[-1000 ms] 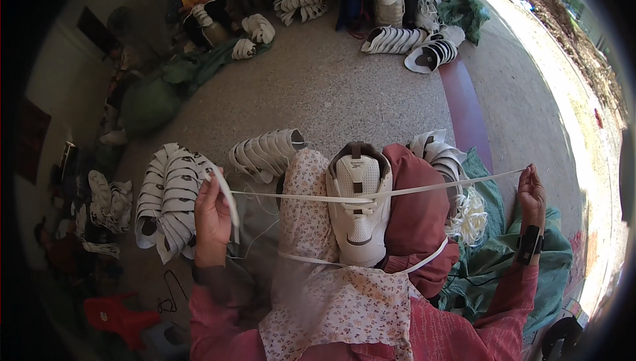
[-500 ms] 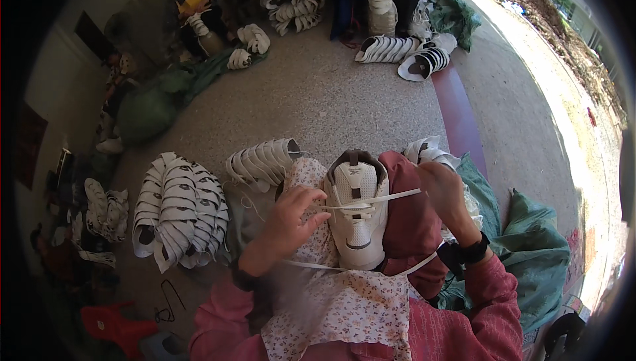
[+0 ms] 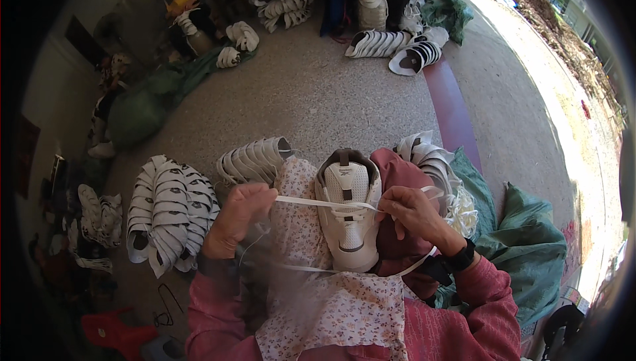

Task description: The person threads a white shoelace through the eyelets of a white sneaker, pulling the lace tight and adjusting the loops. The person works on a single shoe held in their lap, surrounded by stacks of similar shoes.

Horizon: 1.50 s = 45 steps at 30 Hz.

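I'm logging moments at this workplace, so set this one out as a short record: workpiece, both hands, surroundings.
Workpiece: pale shoe upper between the person's legs, toe toward the body
Left hand: pinching a white lace that runs across the upper
Right hand: fingers closed on lace at the upper's right edge
Left side: stacked uppers on the floor; red stool
Right side: bundle of white laces; green sack

Wide fisheye view from the wearer's head, looking down and forward, with the left grip (image 3: 236, 218) and right grip (image 3: 417, 215) close below and the floor (image 3: 298, 89) stretching away beyond them
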### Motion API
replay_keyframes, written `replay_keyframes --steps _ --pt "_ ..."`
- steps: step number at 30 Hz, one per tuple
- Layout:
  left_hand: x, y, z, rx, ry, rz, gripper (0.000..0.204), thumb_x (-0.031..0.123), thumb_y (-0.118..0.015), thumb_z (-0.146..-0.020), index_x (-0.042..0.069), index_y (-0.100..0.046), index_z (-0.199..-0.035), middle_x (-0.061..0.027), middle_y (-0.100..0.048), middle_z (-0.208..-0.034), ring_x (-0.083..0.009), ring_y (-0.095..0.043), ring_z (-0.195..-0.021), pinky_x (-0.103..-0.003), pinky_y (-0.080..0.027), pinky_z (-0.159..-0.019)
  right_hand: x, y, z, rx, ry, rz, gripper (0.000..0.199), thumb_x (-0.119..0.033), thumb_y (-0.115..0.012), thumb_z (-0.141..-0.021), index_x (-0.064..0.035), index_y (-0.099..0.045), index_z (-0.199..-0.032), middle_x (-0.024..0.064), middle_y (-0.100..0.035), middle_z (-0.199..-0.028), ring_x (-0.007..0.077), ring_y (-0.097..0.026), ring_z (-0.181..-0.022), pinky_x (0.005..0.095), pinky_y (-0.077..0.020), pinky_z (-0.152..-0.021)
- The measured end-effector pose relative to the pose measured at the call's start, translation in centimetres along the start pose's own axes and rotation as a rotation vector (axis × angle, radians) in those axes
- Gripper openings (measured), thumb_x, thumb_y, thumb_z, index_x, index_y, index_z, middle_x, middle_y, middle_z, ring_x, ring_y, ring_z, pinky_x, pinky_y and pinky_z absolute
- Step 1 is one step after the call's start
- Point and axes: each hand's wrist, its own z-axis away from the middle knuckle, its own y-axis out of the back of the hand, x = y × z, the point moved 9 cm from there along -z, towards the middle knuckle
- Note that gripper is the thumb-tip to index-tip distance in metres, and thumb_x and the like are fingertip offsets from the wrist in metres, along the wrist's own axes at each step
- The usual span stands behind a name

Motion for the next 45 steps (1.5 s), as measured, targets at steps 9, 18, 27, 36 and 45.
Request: replay_keyframes --steps 9,18,27,36,45 --pt "7.9 -8.6 -0.4 0.251 -0.951 -1.002 0.019 0.007 -0.073 -0.08 0.005 -0.065 -0.097 -0.0097 -0.062 -0.094 -0.0308 -0.06 -0.094 -0.041 -0.047 -0.085 0.2 0.1 -0.2 0.08 0.023 0.035 0.021 -0.017 -0.057 -0.1 0.0019 -0.066 -0.098 0.0049 -0.07 -0.084 0.0085 -0.058 -0.05 0.0223 -0.0448 -0.047" --pt "4.4 -15.6 -7.2 -0.276 -0.742 -0.861 0.012 0.009 -0.07 -0.081 0.003 -0.065 -0.09 -0.0088 -0.063 -0.091 -0.0274 -0.065 -0.082 -0.038 -0.052 -0.075 0.6 -0.2 -1.0 0.009 -0.027 0.023 0.023 -0.018 -0.059 -0.097 0.0027 -0.067 -0.098 0.0042 -0.069 -0.08 0.0079 -0.056 -0.052 0.0232 -0.0432 -0.046" --pt "3.4 -15.2 -7.8 -0.34 -0.645 -0.761 0.014 0.011 -0.072 -0.078 0.005 -0.069 -0.091 -0.0064 -0.064 -0.085 -0.0222 -0.065 -0.079 -0.033 -0.051 -0.07 -4.1 0.4 -0.6 0.175 0.516 0.78 0.024 -0.019 -0.072 -0.084 -0.0057 -0.07 -0.105 0.0113 -0.068 -0.101 0.033 -0.067 -0.081 0.0412 -0.0527 -0.07" --pt "3.6 -15.5 -7.4 -0.279 -0.711 -0.818 0.012 0.014 -0.073 -0.079 0.008 -0.07 -0.088 -0.0049 -0.064 -0.083 -0.0221 -0.065 -0.078 -0.034 -0.05 -0.07 -5.2 1.5 -3.6 -0.114 0.466 0.61 0.038 -0.017 -0.084 -0.071 -0.0106 -0.066 -0.103 0.0088 -0.057 -0.114 0.0283 -0.063 -0.102 0.038 -0.0505 -0.083" --pt "5.1 -14.4 -5.8 -0.084 -0.955 -0.985 0.008 0.011 -0.068 -0.083 0.006 -0.062 -0.084 -0.0077 -0.057 -0.082 -0.0267 -0.064 -0.076 -0.038 -0.051 -0.066 -6.6 1.1 -3.5 -0.103 0.609 0.74 0.029 -0.017 -0.079 -0.076 -0.0097 -0.065 -0.1 0.0066 -0.058 -0.106 0.0301 -0.064 -0.095 0.0399 -0.0528 -0.077"
